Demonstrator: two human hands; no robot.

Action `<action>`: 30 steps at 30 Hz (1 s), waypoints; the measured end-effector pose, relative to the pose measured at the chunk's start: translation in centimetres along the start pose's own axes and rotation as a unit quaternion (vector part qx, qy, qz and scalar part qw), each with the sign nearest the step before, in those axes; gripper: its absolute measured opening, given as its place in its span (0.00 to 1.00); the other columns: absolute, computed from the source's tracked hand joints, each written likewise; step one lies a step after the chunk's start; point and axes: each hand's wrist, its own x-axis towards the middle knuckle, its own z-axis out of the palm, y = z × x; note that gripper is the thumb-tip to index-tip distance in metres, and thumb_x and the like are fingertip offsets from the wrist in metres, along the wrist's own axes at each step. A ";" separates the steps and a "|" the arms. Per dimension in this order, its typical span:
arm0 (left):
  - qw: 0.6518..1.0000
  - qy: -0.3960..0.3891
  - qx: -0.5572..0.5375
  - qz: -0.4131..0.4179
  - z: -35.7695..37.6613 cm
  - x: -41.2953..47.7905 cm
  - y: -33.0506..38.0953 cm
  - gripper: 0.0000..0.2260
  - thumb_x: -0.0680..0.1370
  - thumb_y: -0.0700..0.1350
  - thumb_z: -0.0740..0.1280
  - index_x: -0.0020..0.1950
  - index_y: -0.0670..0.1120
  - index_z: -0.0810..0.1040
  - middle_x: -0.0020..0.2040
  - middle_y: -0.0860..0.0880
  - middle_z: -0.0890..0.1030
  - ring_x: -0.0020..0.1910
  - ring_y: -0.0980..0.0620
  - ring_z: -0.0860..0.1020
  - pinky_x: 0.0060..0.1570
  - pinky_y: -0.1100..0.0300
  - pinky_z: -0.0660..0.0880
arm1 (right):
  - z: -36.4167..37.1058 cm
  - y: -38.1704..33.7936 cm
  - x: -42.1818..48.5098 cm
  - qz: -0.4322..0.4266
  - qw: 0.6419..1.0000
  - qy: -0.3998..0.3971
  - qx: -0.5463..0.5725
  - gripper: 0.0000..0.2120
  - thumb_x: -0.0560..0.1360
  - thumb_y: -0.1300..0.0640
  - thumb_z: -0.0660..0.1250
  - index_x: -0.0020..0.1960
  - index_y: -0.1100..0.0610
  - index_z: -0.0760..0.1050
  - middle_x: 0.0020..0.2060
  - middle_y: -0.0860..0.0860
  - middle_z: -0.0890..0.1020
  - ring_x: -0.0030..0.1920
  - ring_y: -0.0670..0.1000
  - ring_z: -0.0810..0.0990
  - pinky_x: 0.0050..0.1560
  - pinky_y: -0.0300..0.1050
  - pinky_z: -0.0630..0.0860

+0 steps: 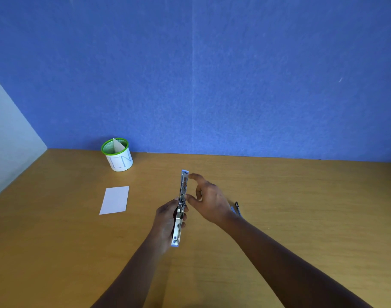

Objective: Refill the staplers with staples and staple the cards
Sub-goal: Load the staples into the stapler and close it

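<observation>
1. A tan, wood-grain bench (301, 207) fills the lower half of the view. It meets a blue felt-like wall (212, 85) at the back and a pale side panel (10, 134) on the left.
2. Near the back left corner stands a green-rimmed mesh cup (120, 160) with a white wrap and a pale card (117, 146) standing inside it. Nearer, well apart from the cup, a white card (115, 200) lies flat on the bench.
3. The stapler (183, 192) is held above the middle of the bench, swung open into one long strip. Its metal channel faces the camera and a blue tip shows at each end.
4. The left hand (168, 221) grips the stapler's nearer half, its fingers (184, 216) curled round the body.
5. The right hand (209, 196) is just beside the farther half with its fingers (195, 176) spread and relaxed. The forefinger tip sits by the far end and the thumb tip touches the stapler's middle.
6. Behind the right wrist, a small blue and black object (237, 207) lies on the bench, mostly hidden; I cannot tell what it is.
7. Blue handwriting on the cup's wrap reads roughly "LN"; a fainter stroke to its left is unreadable. No writing on the stapler can be read.
</observation>
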 end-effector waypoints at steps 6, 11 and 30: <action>1.000 -0.007 0.005 -0.001 0.2 -0.3 0.2 0.10 0.79 0.44 0.61 0.43 0.41 0.78 0.29 0.47 0.75 0.22 0.55 0.70 0.21 0.66 0.65 | -0.6 0.0 0.5 -0.008 1.000 0.000 -0.010 0.24 0.75 0.53 0.65 0.69 0.52 0.64 0.30 0.45 0.68 0.36 0.48 0.70 0.33 0.40 0.63; 1.000 -0.007 0.016 0.001 0.2 -0.6 0.1 0.10 0.79 0.43 0.61 0.42 0.40 0.77 0.28 0.47 0.76 0.21 0.55 0.70 0.21 0.66 0.65 | -0.6 0.1 0.5 0.001 1.000 -0.001 -0.001 0.22 0.74 0.54 0.66 0.67 0.53 0.66 0.33 0.51 0.72 0.34 0.48 0.70 0.32 0.40 0.64; 0.999 0.009 0.036 0.027 0.0 -0.6 -0.5 0.12 0.79 0.43 0.62 0.38 0.39 0.77 0.27 0.47 0.75 0.19 0.55 0.69 0.18 0.68 0.64 | 0.2 0.1 0.9 0.081 0.991 -0.023 0.107 0.12 0.72 0.61 0.68 0.55 0.57 0.73 0.30 0.46 0.70 0.30 0.43 0.67 0.36 0.39 0.68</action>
